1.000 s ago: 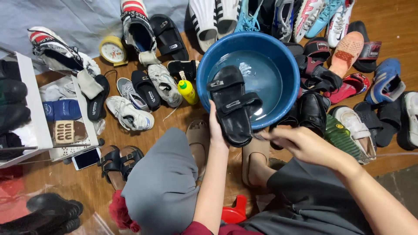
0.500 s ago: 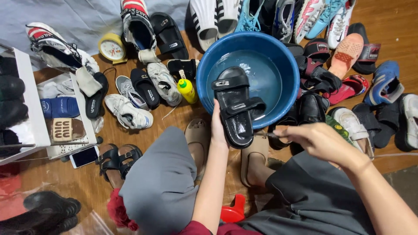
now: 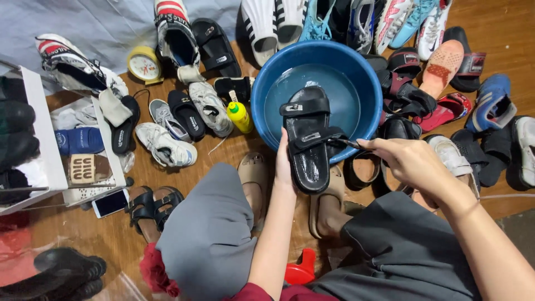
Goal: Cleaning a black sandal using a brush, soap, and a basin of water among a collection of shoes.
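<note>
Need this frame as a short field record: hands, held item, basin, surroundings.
left hand: grips the black slide sandal from the side, over the basin
right hand: holds a thin dark tool against the sandal's strap; kind unclear
basin: blue, round, holds water
yellow bottle: beside the basin's left rim
surroundings: many shoes on a wooden floor; yellow clock upper left

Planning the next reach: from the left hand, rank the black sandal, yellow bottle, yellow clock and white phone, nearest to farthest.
1. Black sandal: held by the left hand, over the blue basin.
2. Yellow bottle: just left of the basin.
3. Yellow clock, upper left, and white phone, lower left: too close to call.
</note>
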